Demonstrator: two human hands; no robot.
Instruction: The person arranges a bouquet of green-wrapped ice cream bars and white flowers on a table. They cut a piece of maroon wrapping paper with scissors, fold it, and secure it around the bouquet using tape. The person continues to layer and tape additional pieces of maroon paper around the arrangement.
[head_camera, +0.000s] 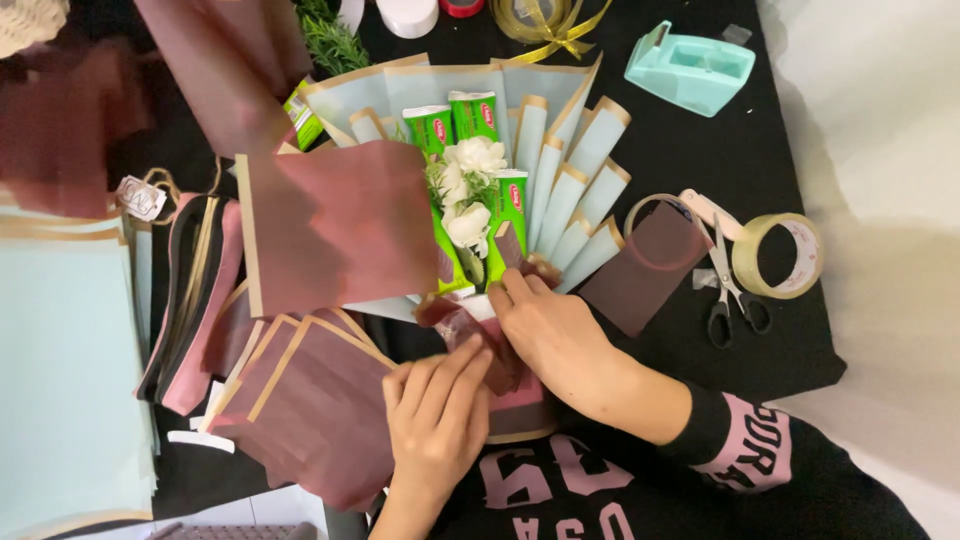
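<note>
Your left hand (437, 410) and right hand (548, 335) both pinch the maroon wrapping paper (500, 375) at the bouquet's base; just above, green tube packages (452, 125) with red oval labels stand among white flowers (470, 190).

The bouquet (470, 190) lies flat in the upper middle of the frame, its top toward the upper edge. It has white flowers (470, 190) in the centre, with green tubes (472, 115) standing around them. Behind them, folded pale blue paper (570, 190) with tan edges spreads like a fan. A maroon paper sheet (340, 225) with a tan border covers the left side of the bouquet. At the bottom of the bouquet, in the middle of the frame, more maroon paper (515, 405) is gathered together; it seems crumpled, but it is partly hidden.
</note>
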